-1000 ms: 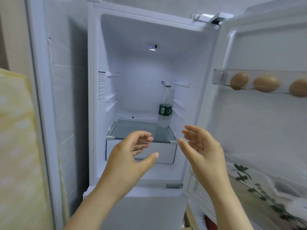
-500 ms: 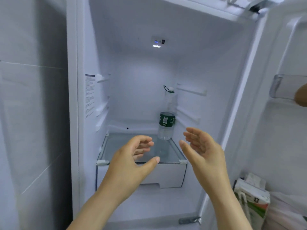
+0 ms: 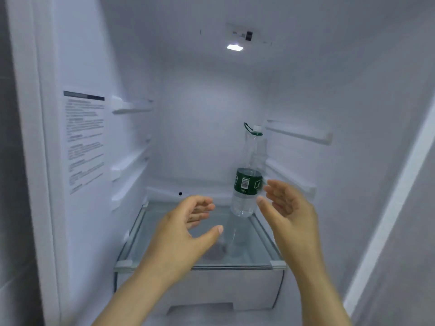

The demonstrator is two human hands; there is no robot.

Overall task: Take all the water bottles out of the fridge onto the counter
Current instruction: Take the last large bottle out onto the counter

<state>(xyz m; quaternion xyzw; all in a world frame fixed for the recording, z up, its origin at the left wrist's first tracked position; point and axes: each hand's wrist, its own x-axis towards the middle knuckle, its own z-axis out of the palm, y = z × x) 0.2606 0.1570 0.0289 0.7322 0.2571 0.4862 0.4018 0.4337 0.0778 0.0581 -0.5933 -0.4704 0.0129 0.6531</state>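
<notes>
Head view into an open fridge (image 3: 89, 67), one water bottle (image 3: 247, 184) upright at the back right of the glass shelf (image 3: 164, 231), left hand (image 3: 183, 229) and right hand (image 3: 287, 212) both spread, holding nothing, near the bottle

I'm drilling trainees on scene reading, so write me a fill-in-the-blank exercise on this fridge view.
The water bottle stands upright on the ____ shelf.
Its label is ____.
The left hand and the right hand both hold ____.
The bottle is nearer the ____ hand.
Missing words: glass; green; nothing; right.
</notes>
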